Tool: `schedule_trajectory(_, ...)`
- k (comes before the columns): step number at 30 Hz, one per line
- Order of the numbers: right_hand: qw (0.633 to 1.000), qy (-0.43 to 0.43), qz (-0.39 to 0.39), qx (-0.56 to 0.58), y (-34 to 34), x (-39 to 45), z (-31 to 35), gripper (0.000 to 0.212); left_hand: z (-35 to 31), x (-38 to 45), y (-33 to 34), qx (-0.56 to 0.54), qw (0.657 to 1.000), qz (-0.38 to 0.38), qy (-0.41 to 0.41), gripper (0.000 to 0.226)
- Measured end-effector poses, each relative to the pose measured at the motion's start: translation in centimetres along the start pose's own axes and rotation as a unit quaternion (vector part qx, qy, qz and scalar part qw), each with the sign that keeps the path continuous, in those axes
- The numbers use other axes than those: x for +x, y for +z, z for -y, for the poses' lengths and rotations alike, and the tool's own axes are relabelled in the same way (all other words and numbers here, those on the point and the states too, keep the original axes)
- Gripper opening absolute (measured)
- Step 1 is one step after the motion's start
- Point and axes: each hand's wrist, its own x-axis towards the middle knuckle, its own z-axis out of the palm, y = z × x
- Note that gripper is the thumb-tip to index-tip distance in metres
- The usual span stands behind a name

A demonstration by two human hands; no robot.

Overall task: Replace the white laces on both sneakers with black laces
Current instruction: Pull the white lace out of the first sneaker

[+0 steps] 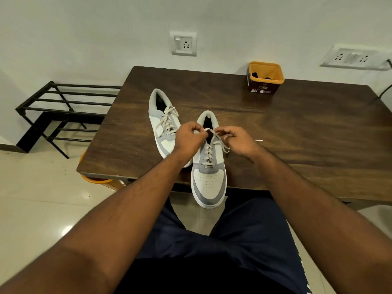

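Two grey-and-white sneakers are seen on a dark wooden counter (297,128), both still threaded with white laces. The nearer sneaker (209,179) is set at the front edge of the counter, its toe overhanging that edge toward the person's lap, its heel pointing to the far edge. Its white lace (209,152) is crossed up the eyelets and is being worked at the top, just above the tongue. The left hand (188,137) is held over the inner side of the shoe with its grip pinched on a loop of that lace; the right hand (239,140) is curled on the other strand, its grip clamped on the lace, and a loose end trails off toward an aglet (259,141) lying on the counter beside it. The second sneaker (163,122) lies just to the left, toward the left edge, with its own lace (167,123) still in place. Near the far right corner an orange-rimmed tub (265,80) is stood; dark items can be made out inside, possibly the black laces, though the view is too poor to be certain. A black metal rack (61,109) stands on the floor past the left edge.
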Motion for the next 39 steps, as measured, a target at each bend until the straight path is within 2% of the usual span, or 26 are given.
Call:
schedule_trajectory(2,1.0,-0.01,-0.005,-0.02,0.6,-0.1,-0.2,0.035,0.1,-0.4,-0.7,-0.003,1.0,-0.012,0.013,0.01)
schedule_trajectory(4,0.999,-0.024,-0.017,-0.045,1.0,0.1,-0.7,0.029,0.0,-0.6,-1.2,-0.007,0.999,-0.007,0.035,0.019)
schedule_trajectory(7,0.996,-0.032,-0.012,-0.085,1.1,0.4,-1.7,0.031,-0.8,-0.6,-1.9,-0.133,0.991,-0.031,0.001,0.038)
schedule_trajectory(9,0.996,-0.026,-0.018,-0.079,1.1,0.3,-1.9,0.036,-1.5,0.0,-2.8,-0.226,0.968,-0.096,-0.053,0.043)
schedule_trajectory(12,0.995,-0.03,-0.028,-0.089,1.2,0.3,-2.1,0.043,-1.6,1.3,-4.7,-0.341,0.909,-0.199,-0.134,0.042)
schedule_trajectory(14,0.995,-0.033,-0.026,-0.093,1.2,0.3,-2.1,0.044,-0.6,2.2,-6.1,-0.35,0.887,-0.253,-0.165,0.042)
schedule_trajectory(15,0.994,-0.037,-0.028,-0.101,1.3,0.3,-2.1,0.044,0.0,2.6,-6.9,-0.296,0.9,-0.27,-0.174,0.042)
schedule_trajectory(17,0.988,-0.066,-0.045,-0.134,1.4,0.2,-2.0,0.043,1.2,2.8,-8.2,-0.027,0.948,-0.254,-0.19,0.054)
schedule_trajectory(19,0.979,-0.103,-0.063,-0.166,1.6,0.0,-1.6,0.041,1.8,2.1,-8.6,0.244,0.934,-0.194,-0.177,0.07)
schedule_trajectory(21,0.97,-0.118,-0.064,-0.201,1.9,0.1,-1.2,0.032,1.4,1.1,-7.8,0.382,0.91,-0.149,-0.07,0.066)
schedule_trajectory(23,0.962,-0.113,-0.049,-0.245,2.3,0.2,-0.8,0.024,0.8,0.5,-6.3,0.423,0.903,-0.052,0.058,0.058)
schedule_trajectory(24,0.958,-0.109,-0.041,-0.261,2.5,0.3,-0.7,0.024,0.8,0.2,-5.3,0.427,0.899,0.006,0.095,0.059)
schedule_trajectory(26,0.957,-0.102,-0.036,-0.271,2.6,0.4,-0.4,0.023,0.7,-0.1,-3.7,0.433,0.889,0.095,0.115,0.061)
schedule_trajectory(27,0.957,-0.102,-0.038,-0.271,2.7,0.4,-0.3,0.022,0.7,-0.2,-3.2,0.44,0.882,0.116,0.119,0.06)
schedule_trajectory(33,0.963,-0.104,-0.041,-0.244,2.5,0.3,-0.4,0.015,2.1,0.2,-3.1,0.468,0.866,0.124,0.124,0.06)
schedule_trajectory(39,0.983,-0.126,-0.096,-0.087,3.4,-0.4,-2.2,0.013,2.5,-0.4,-3.0,0.426,0.893,0.102,0.109,0.056)
